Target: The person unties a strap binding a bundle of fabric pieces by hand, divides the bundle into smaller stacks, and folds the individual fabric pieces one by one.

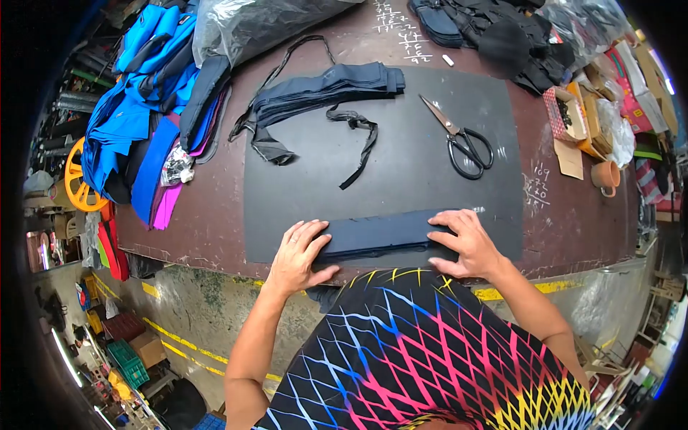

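Note:
A stack of dark navy fabric strips (pixel 380 233) lies flat near the front edge of a black mat (pixel 301 193). My left hand (pixel 302 254) grips its left end, fingers on top and thumb at the near side. At the right end my right hand (pixel 466 245) holds the stack the same way, fingers curled over it. Further back on the mat is a second pile of navy strips (pixel 330 92). A thin black strip (pixel 365 147) lies loose below that pile. Scissors (pixel 462 143) with black handles rest on the mat to the right, blades slightly apart.
Blue fabric pieces (pixel 118 122) are heaped at the left, beside a grey plastic bag (pixel 251 32). Black fabric (pixel 502 43) lies at the back right. A small box (pixel 562 115) and a brown mug (pixel 605 175) stand on the right of the brown table (pixel 573 236).

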`<state>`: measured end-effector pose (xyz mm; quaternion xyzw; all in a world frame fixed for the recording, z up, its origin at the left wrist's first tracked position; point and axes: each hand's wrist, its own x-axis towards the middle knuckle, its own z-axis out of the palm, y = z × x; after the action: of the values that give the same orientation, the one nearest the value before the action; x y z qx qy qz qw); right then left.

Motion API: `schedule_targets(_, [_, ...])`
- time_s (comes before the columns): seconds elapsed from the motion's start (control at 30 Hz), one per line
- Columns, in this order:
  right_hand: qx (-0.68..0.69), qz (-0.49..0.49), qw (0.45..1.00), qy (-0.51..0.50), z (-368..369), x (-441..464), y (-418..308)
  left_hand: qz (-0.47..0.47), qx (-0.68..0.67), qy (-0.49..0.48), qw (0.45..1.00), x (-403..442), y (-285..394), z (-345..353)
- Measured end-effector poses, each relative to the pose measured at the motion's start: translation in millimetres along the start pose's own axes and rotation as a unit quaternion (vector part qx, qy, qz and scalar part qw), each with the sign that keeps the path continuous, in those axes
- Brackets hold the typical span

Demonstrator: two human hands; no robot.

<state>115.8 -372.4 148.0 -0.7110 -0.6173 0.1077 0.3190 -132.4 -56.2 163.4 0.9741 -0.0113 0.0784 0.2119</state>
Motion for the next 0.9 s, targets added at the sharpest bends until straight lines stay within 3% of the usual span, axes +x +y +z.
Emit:
schedule_targets(0.13, [0.0, 0.024, 1.0, 0.02, 2, 4, 14, 0.021, -0.033, 0.018, 0.999, 16, -1, 6])
schedule_targets(0.2, [-0.028, 0.082, 0.996, 0.001, 14, 10, 22, 0.038, -0.019, 0.04, 0.998, 28, -6, 12])
schedule_targets(0.27, [-0.067, 0.097, 0.993, -0.018, 29, 8, 27, -0.177, -0.034, -0.198, 0.963, 32, -7, 27])
schedule_targets(0.33, [-0.074, 0.078, 0.994, -0.034, 41, 0, 33, -0.203, -0.135, -0.069, 0.967, 28, -8, 40])
schedule_targets(0.4, [-0.034, 0.079, 0.995, -0.057, 48, -2, 40, -0.176, -0.15, -0.07, 0.97, 25, -11, 44])
schedule_targets(0.47, [-0.028, 0.081, 0.994, -0.069, 50, -1, 44, -0.095, -0.085, -0.129, 0.983, 25, -22, 49])
schedule_targets(0.7, [-0.022, 0.121, 0.964, -0.237, 62, 12, 49, -0.031, -0.056, -0.256, 0.965, 28, -48, 78])
schedule_targets(0.83, [-0.026, 0.108, 0.961, -0.255, 68, 14, 60, 0.012, -0.039, -0.235, 0.971, 34, -49, 90])
schedule_targets(0.9, [0.049, 0.143, 0.947, -0.283, 69, 12, 63, -0.013, -0.063, -0.255, 0.965, 33, -49, 91])
